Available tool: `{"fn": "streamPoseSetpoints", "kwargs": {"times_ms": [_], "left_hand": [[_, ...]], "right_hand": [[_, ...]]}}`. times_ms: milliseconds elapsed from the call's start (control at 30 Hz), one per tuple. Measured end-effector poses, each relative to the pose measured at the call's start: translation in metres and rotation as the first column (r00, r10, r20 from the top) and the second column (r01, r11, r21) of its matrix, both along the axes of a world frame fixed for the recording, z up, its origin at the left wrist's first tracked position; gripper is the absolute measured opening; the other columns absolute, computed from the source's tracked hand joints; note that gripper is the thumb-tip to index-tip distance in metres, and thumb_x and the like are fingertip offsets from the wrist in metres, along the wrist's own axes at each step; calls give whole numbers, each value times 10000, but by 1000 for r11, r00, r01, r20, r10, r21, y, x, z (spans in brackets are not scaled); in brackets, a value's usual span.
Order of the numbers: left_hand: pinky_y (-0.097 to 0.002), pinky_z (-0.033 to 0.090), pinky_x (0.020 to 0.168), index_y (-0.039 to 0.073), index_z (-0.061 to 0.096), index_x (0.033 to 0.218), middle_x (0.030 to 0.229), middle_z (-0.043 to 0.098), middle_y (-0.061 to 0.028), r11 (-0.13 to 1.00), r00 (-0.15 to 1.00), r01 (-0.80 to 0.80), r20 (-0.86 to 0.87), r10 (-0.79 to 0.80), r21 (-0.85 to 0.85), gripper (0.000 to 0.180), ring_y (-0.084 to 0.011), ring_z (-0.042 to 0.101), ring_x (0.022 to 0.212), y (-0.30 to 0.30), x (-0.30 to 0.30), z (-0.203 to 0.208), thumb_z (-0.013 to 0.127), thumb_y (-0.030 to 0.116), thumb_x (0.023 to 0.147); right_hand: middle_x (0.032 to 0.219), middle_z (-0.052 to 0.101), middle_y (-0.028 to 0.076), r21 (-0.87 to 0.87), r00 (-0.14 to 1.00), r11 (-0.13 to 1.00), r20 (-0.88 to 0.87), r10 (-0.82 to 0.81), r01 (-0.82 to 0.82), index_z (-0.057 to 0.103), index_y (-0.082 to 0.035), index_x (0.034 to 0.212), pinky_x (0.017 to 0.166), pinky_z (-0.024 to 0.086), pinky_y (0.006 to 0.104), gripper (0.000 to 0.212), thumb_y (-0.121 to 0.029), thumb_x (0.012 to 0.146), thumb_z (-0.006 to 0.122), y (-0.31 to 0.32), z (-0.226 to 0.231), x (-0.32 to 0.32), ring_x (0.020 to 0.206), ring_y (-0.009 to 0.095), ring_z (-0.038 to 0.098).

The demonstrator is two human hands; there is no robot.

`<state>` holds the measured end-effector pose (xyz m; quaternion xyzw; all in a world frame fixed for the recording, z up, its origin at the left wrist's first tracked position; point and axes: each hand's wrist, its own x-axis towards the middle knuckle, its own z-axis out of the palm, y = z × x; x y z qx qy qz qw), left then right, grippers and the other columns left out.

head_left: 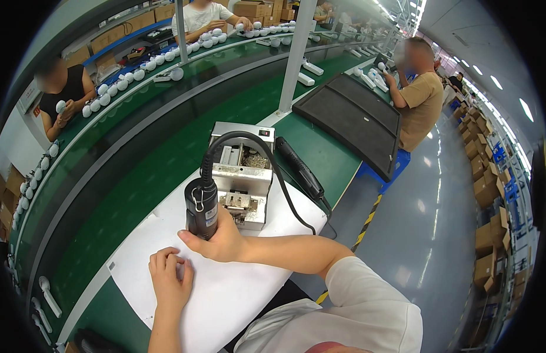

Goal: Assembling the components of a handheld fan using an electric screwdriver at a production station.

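The right hand is wrapped around a black cylindrical corded tool with a metal wire loop, standing at its eleven o'clock. The left hand lies at the right hand's eight o'clock over a smooth white sheet, fingers loosely curled; whether they hold anything small cannot be told. Beyond the tool, toward one o'clock, a silver boxy metal machine sits on the green desk, a second black corded tool just beside it at three o'clock.

Green bench — white sheet, metal machine; black panel
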<state>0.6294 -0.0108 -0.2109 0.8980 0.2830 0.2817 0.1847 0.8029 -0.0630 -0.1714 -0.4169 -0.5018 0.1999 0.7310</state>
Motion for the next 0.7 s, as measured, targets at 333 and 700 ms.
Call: {"fn": "streamPoseSetpoints", "kwargs": {"times_ms": [333, 700], "left_hand": [[-332, 386, 869, 41, 561, 822, 1082, 560, -85, 1000, 1000, -3, -10, 3, 0, 102, -259, 477, 973, 1, 0, -1, 651, 56, 775], [-330, 387, 870, 37, 558, 814, 1082, 558, -86, 1000, 1000, -8, 8, 8, -2, 105, -257, 475, 971, 0, 0, -2, 653, 61, 775]], "right_hand": [[853, 598, 43, -21, 1000, 1000, 2, 23, -23, 461, -40, 1158, 633, 441, 230, 460, -122, 780, 711, 0, -4, 1, 697, 137, 536], [822, 591, 28, 8, 998, 1000, 56, -9, 9, 470, -50, 1133, 598, 427, 219, 432, -122, 781, 708, 1, -4, 2, 663, 124, 521]]}}
